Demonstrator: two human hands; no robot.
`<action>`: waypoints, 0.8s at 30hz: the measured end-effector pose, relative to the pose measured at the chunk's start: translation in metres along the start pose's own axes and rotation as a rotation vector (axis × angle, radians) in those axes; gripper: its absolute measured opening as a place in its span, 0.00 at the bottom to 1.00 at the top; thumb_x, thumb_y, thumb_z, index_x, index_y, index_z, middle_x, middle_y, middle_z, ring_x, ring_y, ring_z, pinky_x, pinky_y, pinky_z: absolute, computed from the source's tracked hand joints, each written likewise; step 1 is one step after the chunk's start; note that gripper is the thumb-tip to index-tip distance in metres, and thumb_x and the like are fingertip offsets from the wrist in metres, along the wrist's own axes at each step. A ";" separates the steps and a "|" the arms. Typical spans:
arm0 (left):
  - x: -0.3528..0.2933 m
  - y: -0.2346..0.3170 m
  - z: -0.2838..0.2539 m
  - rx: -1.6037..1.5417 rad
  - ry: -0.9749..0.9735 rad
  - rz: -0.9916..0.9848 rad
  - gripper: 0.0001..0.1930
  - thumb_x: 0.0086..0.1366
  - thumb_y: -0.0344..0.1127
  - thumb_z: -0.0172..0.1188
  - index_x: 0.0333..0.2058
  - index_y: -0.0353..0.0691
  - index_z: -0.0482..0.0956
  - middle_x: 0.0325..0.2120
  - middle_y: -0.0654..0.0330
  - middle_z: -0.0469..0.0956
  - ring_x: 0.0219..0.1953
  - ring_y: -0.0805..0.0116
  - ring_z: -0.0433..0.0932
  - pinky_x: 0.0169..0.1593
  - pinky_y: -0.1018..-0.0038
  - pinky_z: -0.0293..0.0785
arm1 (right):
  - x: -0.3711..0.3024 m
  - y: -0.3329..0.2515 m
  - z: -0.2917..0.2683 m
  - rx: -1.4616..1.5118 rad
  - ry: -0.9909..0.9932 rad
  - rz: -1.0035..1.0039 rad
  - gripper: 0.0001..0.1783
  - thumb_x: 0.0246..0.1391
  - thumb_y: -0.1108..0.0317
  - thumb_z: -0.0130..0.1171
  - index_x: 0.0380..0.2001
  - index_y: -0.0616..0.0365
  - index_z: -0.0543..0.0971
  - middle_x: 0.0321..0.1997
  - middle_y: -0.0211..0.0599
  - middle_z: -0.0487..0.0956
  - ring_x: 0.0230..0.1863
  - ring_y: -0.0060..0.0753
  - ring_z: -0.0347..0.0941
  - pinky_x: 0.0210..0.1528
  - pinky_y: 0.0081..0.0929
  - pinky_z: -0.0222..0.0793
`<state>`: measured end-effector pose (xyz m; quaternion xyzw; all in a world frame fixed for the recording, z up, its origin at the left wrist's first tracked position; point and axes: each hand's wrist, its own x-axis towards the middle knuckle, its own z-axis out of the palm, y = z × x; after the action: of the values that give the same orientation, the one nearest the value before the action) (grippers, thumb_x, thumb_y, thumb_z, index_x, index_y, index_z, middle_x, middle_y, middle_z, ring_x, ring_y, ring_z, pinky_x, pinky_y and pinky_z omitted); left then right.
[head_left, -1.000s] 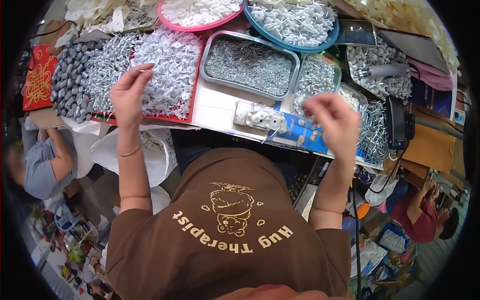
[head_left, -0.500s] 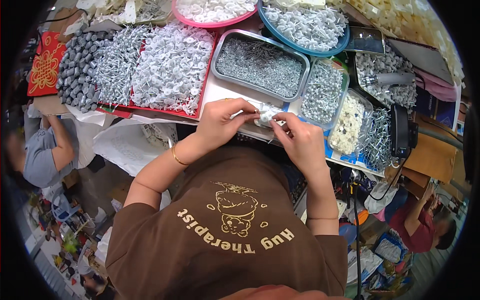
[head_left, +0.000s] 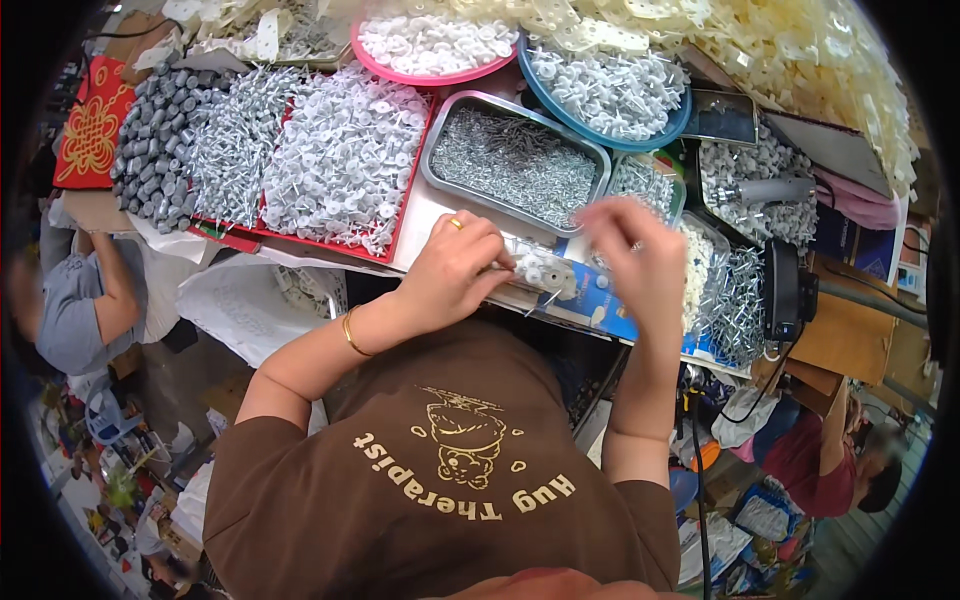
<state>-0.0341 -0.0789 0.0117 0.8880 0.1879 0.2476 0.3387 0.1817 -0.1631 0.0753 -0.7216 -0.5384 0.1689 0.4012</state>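
My left hand (head_left: 462,268), a gold ring on one finger, is closed on one end of a small pale translucent plastic plate (head_left: 566,284). White round pieces sit on this plate, and a thin metal pin sticks out from its near side. To the right of the plate, over the table's blue sheet, my right hand (head_left: 638,255) is raised and smeared by motion, so its grip cannot be made out. Just beyond both hands stands a metal tray (head_left: 430,165) full of small screws.
Left of the metal tray, a red tray (head_left: 404,212) holds white-headed pins. A pink basin (head_left: 362,62) and a blue basin (head_left: 684,112) hold white pieces behind. At right lie metal pins (head_left: 738,300) beside a black device (head_left: 783,290). Other people sit on both sides.
My right hand has let go of the plastic plate and moved right. My left hand still grips it, lower in the picture now. The table's things appear slightly shifted.
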 end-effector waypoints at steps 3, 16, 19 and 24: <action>0.001 0.011 -0.011 -0.005 -0.005 -0.017 0.19 0.55 0.40 0.73 0.42 0.40 0.79 0.37 0.59 0.76 0.44 0.56 0.74 0.51 0.61 0.65 | 0.065 0.040 0.007 -0.284 0.324 -0.071 0.10 0.55 0.64 0.69 0.38 0.56 0.85 0.32 0.35 0.80 0.30 0.28 0.74 0.33 0.25 0.69; -0.019 -0.061 -0.120 0.312 0.506 -0.257 0.07 0.58 0.28 0.68 0.36 0.37 0.83 0.35 0.57 0.83 0.42 0.58 0.79 0.49 0.65 0.72 | 0.149 0.038 0.047 -0.299 0.472 -0.261 0.09 0.58 0.68 0.64 0.39 0.60 0.81 0.37 0.43 0.83 0.37 0.43 0.80 0.43 0.34 0.73; -0.044 -0.107 -0.180 0.732 0.662 -0.421 0.07 0.58 0.35 0.67 0.35 0.43 0.84 0.38 0.57 0.83 0.46 0.57 0.78 0.50 0.59 0.66 | 0.115 0.044 0.035 -0.026 0.373 -0.155 0.11 0.62 0.69 0.63 0.39 0.64 0.72 0.41 0.38 0.79 0.39 0.31 0.78 0.48 0.28 0.72; -0.101 -0.188 -0.287 1.279 0.656 -0.882 0.14 0.58 0.48 0.67 0.37 0.47 0.86 0.42 0.56 0.81 0.50 0.53 0.75 0.54 0.52 0.61 | 0.050 0.031 0.033 0.567 0.250 -0.183 0.13 0.60 0.81 0.45 0.48 0.61 0.62 0.42 0.44 0.74 0.40 0.30 0.75 0.48 0.26 0.73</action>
<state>-0.3098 0.1481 0.0350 0.6372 0.7104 0.1839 -0.2357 0.1976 -0.1080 0.0407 -0.5449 -0.4791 0.1854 0.6628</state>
